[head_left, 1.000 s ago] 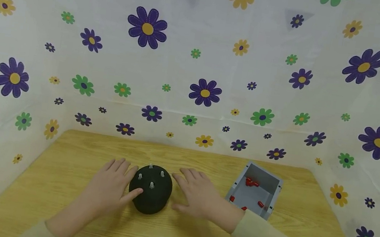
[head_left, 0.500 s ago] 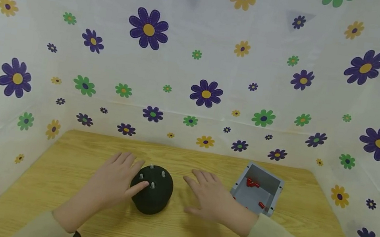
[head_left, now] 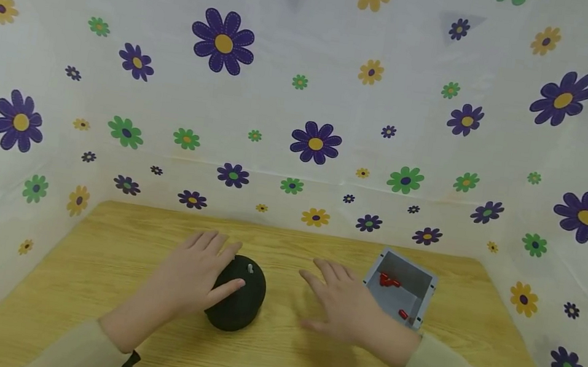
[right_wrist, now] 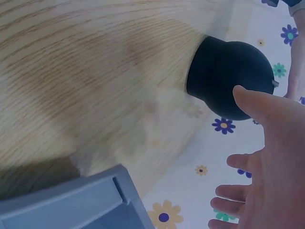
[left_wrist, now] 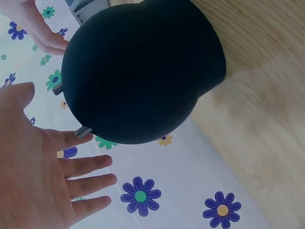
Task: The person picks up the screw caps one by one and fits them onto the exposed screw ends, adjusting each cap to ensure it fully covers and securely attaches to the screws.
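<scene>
A black rounded dome [head_left: 241, 310] stands on the table with small metal studs on its top. The left wrist view shows that a stud [left_wrist: 83, 131] is threaded. My left hand [head_left: 191, 275] hovers with fingers spread at the dome's upper left, hiding some studs in the head view; whether it touches the dome I cannot tell. It holds nothing. To the right, apart from the dome, my right hand [head_left: 345, 305] hangs over the table with loosely straight fingers and nothing in it. The right wrist view shows that hand [right_wrist: 281, 157] with the dome [right_wrist: 233, 67] beyond its thumb.
A grey bin [head_left: 396, 299] stands at the right, partly behind my right forearm. Small red pieces [head_left: 388, 280] lie inside it. The wooden table [head_left: 278, 343] is enclosed by a white flower-printed cloth [head_left: 265, 105] at the back and sides.
My right hand has moved right, away from the dome, toward the bin. My left hand has shifted right and slightly up, covering more of the dome's top. The dome and bin stay put.
</scene>
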Available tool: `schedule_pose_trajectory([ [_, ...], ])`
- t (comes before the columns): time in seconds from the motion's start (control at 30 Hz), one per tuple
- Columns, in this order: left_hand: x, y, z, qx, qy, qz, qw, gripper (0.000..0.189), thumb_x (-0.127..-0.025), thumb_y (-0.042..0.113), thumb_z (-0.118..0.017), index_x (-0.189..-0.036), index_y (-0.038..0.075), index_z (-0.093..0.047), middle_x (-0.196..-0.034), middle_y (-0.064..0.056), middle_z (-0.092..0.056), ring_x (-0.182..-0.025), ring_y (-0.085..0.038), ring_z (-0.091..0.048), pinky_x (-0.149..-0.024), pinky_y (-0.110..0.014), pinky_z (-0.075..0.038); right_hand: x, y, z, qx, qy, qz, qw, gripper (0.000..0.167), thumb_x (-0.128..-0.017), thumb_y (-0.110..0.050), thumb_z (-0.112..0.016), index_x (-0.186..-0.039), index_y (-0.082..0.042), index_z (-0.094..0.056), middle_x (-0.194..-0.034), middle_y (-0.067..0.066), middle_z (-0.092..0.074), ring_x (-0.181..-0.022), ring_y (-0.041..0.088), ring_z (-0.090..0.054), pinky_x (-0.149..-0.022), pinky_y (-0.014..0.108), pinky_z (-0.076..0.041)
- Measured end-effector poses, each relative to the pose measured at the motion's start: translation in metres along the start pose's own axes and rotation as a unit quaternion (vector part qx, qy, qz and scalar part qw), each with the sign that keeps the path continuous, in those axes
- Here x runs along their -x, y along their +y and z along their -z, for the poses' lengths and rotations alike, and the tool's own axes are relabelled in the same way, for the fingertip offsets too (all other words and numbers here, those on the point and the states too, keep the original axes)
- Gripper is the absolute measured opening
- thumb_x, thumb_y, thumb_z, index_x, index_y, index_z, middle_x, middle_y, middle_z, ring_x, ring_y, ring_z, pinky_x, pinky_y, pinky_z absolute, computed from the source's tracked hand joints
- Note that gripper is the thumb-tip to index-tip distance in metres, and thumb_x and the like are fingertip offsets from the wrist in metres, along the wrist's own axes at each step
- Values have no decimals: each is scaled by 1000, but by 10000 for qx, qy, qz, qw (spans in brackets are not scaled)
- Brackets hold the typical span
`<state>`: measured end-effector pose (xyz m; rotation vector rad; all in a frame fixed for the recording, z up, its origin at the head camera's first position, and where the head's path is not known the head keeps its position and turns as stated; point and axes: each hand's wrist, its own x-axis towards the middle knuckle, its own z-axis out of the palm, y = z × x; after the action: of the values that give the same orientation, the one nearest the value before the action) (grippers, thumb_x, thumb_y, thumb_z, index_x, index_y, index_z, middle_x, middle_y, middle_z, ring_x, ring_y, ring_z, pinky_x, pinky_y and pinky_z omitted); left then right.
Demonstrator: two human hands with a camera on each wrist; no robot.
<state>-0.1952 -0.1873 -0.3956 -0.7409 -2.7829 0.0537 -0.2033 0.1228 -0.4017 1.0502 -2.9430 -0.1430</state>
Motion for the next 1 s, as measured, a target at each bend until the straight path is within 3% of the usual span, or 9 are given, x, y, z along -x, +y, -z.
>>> schedule_pose_trajectory([
  [0.27,-12,8,1,-62,-61,-187,9998,72,-104,62,-54,-153,9,-56,-150,-22,-58,-142,-41,-53,-122,-58,-41,9,9,11,47,-5,-124,9999,88,-96,-67,-66,-164,-16,-40,-167,20,-39,-151,40,-44,-124,55,-40],
  [0.47,-19,17,5,-66,-271,-273,9992,74,-105,64,-52,-155,9,-53,-153,-22,-55,-145,-41,-51,-124,-57,-39,16,17,14,-11,231,-135,9996,88,-95,-64,-70,-163,-15,-42,-165,22,-41,-149,41,-46,-121,57,-42],
  [1.0,-39,38,6,64,-186,-594,9980,75,-103,66,-53,-155,12,-54,-153,-22,-55,-145,-42,-50,-124,-58,-38,35,36,21,259,689,-441,9963,87,-94,-64,-72,-160,-12,-47,-160,24,-46,-146,41,-49,-119,58,-45],
])
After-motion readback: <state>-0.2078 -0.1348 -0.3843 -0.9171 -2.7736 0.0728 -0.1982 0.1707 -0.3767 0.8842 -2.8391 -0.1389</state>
